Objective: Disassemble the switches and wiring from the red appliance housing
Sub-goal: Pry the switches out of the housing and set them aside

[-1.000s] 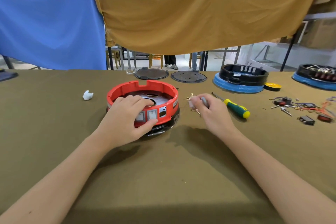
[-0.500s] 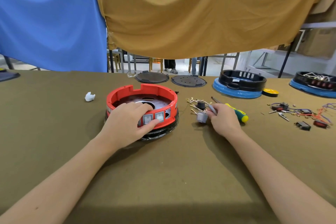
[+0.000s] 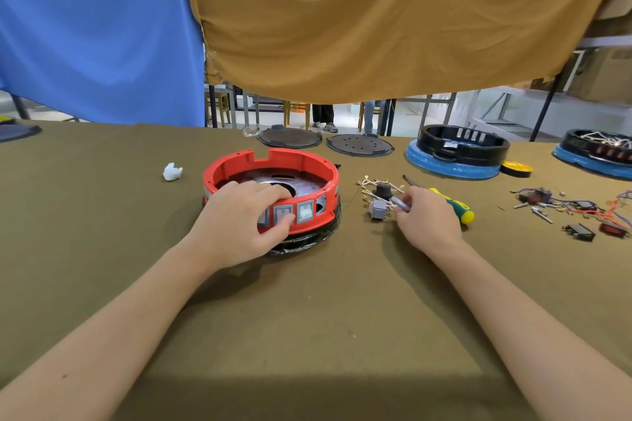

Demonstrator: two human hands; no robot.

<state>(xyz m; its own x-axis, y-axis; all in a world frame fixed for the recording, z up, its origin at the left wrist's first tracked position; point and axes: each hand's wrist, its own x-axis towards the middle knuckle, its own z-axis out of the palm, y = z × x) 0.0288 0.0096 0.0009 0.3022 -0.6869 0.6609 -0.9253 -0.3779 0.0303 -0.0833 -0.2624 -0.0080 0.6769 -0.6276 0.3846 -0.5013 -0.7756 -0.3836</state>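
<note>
- table [image 3: 307, 335] with olive-brown cover, both bare forearms reach in from the near edge
- left hand [image 3: 239, 222] grips near wall of red housing [image 3: 239, 161]: fingers curled over the rim into the inside, thumb pressed on the outer face just below the grey rocker switches [image 3: 294, 212]
- red housing sits left of centre on the table, on a black base [image 3: 307, 239]; two grey switches clearly seated in front wall, a third partly hidden by the hand; open slot to their right
- right hand [image 3: 427, 219] right of housing, fingers curled, pinching a small grey part [image 3: 398, 203]; exact grip unclear
- loose grey switch [image 3: 378, 208] on the table just beside right fingertips, touching or nearly so, cannot tell
- just behind it, wire bundle with brass terminals [image 3: 376, 186] around a dark part
- green-yellow screwdriver [image 3: 458, 208] lies behind right hand, partly hidden
- far right: pile of wires and small switches [image 3: 574, 212]
- white crumpled bit [image 3: 172, 171] left of housing, well apart
- far edge: two dark round plates [image 3: 290, 137], black-and-blue housing [image 3: 458, 154], another at right edge [image 3: 598, 150], yellow disc [image 3: 516, 168]
- blue cloth [image 3: 95, 27] and tan cloth [image 3: 393, 17] hang behind
</note>
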